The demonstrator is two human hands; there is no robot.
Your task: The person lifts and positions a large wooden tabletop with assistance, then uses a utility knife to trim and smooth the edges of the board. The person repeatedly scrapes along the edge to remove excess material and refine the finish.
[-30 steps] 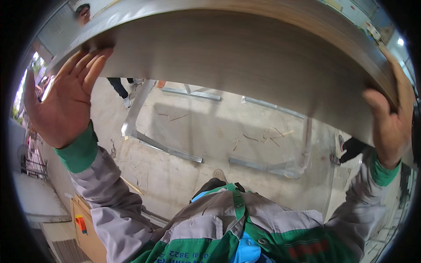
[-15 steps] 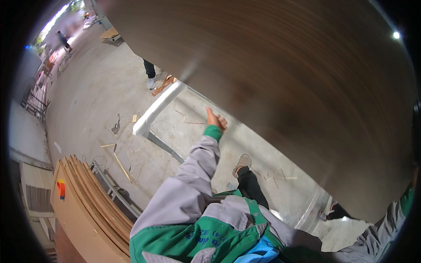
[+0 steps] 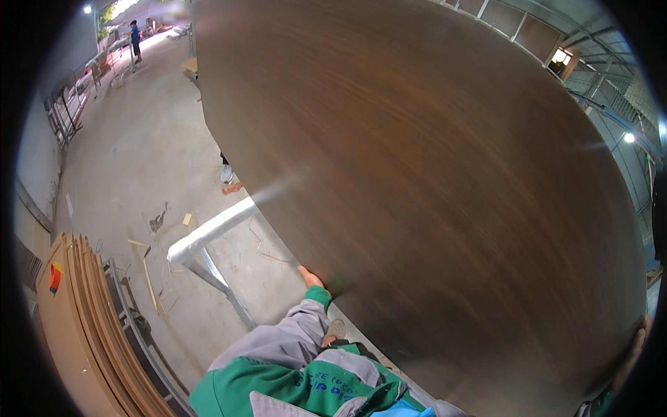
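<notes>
Dark brown wood-grain panel (image 3: 431, 208), large, smooth, left hand (image 3: 310, 278) at edge

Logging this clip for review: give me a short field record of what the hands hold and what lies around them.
Setting: workshop with a concrete floor
Main thing: large dark brown wood-grain panel, filling most of the view
Left hand: at the panel's lower left edge, mostly hidden behind it
Right hand: at the panel's lower right edge, only partly visible
Under the panel: white metal frame
Lower left: stack of light wooden boards standing on edge
Far background: another person, standing
</notes>
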